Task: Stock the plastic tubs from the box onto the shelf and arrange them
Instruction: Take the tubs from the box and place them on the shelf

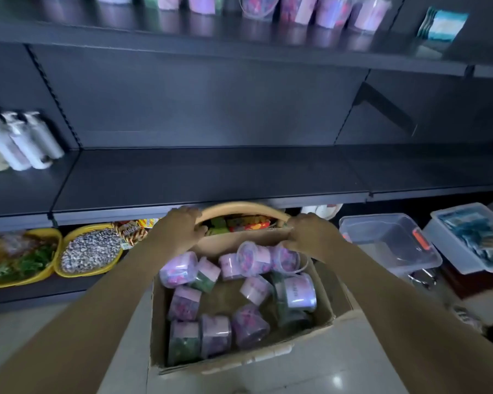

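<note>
Far left, middle shelf: we see 3 white plastic pump bottles (26, 140) standing together on the dark metal shelf (211, 177), which is otherwise bare across its width.
Lower left: 2 yellow plastic baskets (88, 251) sit side by side on the bottom shelf, 1 with green and mixed packets, the other with speckled grey contents.
Left hand: our left hand (180, 227) curls over the far flap of the brown cardboard box (239, 356), fingers closed around the flap's left end.
Flap: the far cardboard flap (241, 209) bows upward in an arc between our 2 hands.
Box: it sits on the pale floor just in front of the shelving, open at the top.
Tubs in box: the round clear plastic tubs with pink and purple contents (215, 334) lie jumbled inside the box, some on their sides, a few with green contents.
Right hand: our right hand (308, 234) grips the right end of the same flap, fingers closed on it, just above the nearest tubs.
Top shelf: a blurred row of similar pink and purple tubs (333, 11) stands along the upper shelf.
Right: a clear plastic storage bin with an orange latch (387, 245) rests beside a white tray of blue patterned packets (467, 237).
</note>
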A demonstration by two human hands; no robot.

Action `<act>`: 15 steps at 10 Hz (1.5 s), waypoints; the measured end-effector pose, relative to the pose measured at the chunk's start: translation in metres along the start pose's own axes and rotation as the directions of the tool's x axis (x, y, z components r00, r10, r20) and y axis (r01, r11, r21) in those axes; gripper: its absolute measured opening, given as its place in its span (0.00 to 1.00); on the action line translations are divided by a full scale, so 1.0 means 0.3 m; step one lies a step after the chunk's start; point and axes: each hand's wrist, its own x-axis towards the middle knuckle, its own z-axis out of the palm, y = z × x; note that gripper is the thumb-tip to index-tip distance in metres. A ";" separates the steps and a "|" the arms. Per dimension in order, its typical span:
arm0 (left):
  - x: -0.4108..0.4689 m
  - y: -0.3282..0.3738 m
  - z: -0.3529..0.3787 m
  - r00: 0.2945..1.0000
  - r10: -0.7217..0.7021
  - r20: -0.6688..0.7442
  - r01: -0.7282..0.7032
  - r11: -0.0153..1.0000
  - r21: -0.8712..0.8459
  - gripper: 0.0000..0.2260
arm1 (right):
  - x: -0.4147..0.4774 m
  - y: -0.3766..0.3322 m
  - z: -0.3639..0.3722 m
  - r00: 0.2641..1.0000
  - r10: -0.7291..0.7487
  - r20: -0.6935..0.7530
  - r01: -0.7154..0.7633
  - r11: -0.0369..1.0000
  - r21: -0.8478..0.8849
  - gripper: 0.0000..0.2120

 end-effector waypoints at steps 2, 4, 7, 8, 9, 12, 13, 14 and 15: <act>0.023 0.117 0.193 0.995 -0.071 0.070 0.071 0.997 0.013 0.16 | 0.001 0.176 0.228 0.989 0.101 0.106 -0.114 0.985 0.132 0.18; 0.024 0.211 0.450 0.974 -0.149 0.170 0.168 0.981 -0.100 0.13 | 0.009 0.290 0.466 0.957 0.182 0.227 -0.242 0.931 0.273 0.14; 0.041 0.365 0.721 0.866 -0.324 0.381 0.449 0.840 -0.305 0.13 | 0.055 0.360 0.774 0.739 0.441 0.510 -0.670 0.558 0.489 0.24; 0.074 0.387 0.781 0.863 -0.388 0.323 0.499 0.754 -0.427 0.09 | 0.070 0.369 0.827 0.702 0.451 0.551 -0.711 0.492 0.503 0.24; 0.124 0.420 0.825 0.680 -0.596 0.428 0.733 0.568 -0.373 0.17 | 0.085 0.371 0.905 0.603 0.441 0.665 -0.798 0.341 0.497 0.28; 0.254 0.435 1.019 0.552 -0.732 0.399 0.792 0.312 -0.525 0.22 | 0.110 0.311 1.024 0.504 0.452 0.737 -0.784 -0.120 0.609 0.26; 0.291 0.464 1.031 0.534 -0.748 0.394 0.776 0.248 -0.580 0.28 | 0.118 0.296 1.027 0.499 0.492 0.713 -0.750 -0.167 0.640 0.25; 0.326 0.488 1.040 0.506 -0.752 0.423 0.770 0.173 -0.613 0.33 | 0.121 0.279 1.041 0.494 0.547 0.676 -0.732 -0.159 0.663 0.38; 0.388 0.480 1.069 0.431 -0.764 0.481 0.770 0.033 -0.637 0.37 | 0.111 0.259 1.053 0.479 0.619 0.623 -0.720 -0.130 0.682 0.46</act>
